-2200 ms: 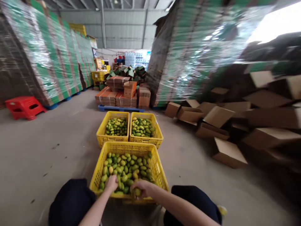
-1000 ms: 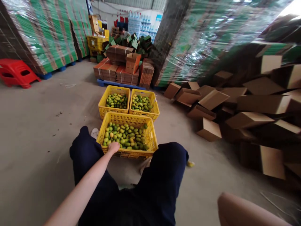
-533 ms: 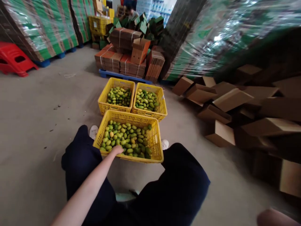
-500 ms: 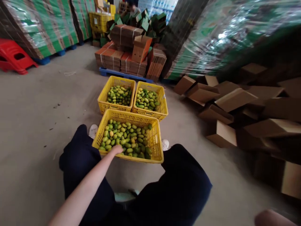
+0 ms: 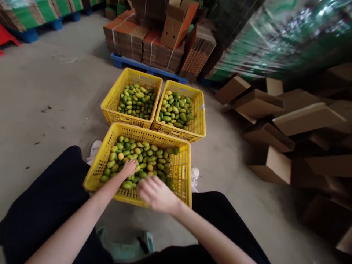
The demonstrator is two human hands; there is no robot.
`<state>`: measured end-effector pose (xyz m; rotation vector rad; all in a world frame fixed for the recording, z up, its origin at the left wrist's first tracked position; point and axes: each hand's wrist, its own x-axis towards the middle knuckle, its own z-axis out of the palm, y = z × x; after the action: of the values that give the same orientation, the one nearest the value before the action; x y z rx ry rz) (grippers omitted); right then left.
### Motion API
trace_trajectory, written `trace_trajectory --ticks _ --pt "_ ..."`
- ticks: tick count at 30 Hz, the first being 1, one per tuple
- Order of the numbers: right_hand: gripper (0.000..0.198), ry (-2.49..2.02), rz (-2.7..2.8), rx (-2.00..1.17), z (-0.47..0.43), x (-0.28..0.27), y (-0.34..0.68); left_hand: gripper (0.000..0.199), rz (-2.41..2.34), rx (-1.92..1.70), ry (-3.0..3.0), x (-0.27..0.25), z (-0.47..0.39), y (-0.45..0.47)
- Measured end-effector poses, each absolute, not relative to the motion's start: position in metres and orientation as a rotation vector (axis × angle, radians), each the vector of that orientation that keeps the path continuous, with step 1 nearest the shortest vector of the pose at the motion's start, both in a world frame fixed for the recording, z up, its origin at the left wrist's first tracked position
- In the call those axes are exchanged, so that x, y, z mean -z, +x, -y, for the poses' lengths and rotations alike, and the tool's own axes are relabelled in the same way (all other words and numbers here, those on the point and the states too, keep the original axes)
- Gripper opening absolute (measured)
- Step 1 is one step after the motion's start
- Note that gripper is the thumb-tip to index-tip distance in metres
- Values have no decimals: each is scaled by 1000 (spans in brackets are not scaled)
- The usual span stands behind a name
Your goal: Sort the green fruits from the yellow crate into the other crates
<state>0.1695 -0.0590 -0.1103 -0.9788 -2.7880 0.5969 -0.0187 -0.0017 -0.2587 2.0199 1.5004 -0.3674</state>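
Observation:
Between my knees stands a yellow plastic crate (image 5: 180, 167) with a layer of green and yellowish mangoes (image 5: 151, 158) in it. My left hand (image 5: 129, 168) reaches into it, fingers curled down onto a mango (image 5: 137, 168) among the others; its fingertips are partly hidden. Over the crate's near side is my right hand (image 5: 156, 194), to the right of the left one and closer to me. Its fingers are bent and smeared by motion, so whether they hold anything does not show.
Two more yellow crates of mangoes, a left one (image 5: 110, 104) and a right one (image 5: 202, 119), adjoin the far side. Behind them, flattened cartons (image 5: 123, 35) sit on a blue pallet (image 5: 148, 67). Open cardboard boxes (image 5: 275, 165) are heaped at right. A pale green stool (image 5: 123, 249) is beneath me.
My right hand has come from the lower right edge to above the near crate. My left hand has moved further in among the mangoes. The view has tilted down and closer.

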Motion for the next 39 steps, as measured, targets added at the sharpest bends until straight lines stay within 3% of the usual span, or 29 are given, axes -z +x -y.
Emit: trace_trajectory --ticks 3,8,16,22,29,35,39 --pt "21 -1275 3103 -716 19 168 165 36 -1462 399 2058 263 4 -23" --pt "32 -1559 3109 -783 -20 258 142 36 -1418 428 2068 262 14 -38" --pt "34 -1666 3013 -784 -18 292 121 41 -1448 470 2039 257 17 -44" --pt "30 -1682 2920 -848 -19 263 138 53 -1346 472 2050 248 26 -58" --pt "34 -1708 2644 -840 -3 151 197 48 -1198 305 2099 249 23 -31" --pt "35 -1549 1507 -1322 49 69 245 65 -1220 378 2067 264 12 25" --pt "34 -1596 1065 -1298 72 59 256 61 -1353 372 1983 266 4 22"
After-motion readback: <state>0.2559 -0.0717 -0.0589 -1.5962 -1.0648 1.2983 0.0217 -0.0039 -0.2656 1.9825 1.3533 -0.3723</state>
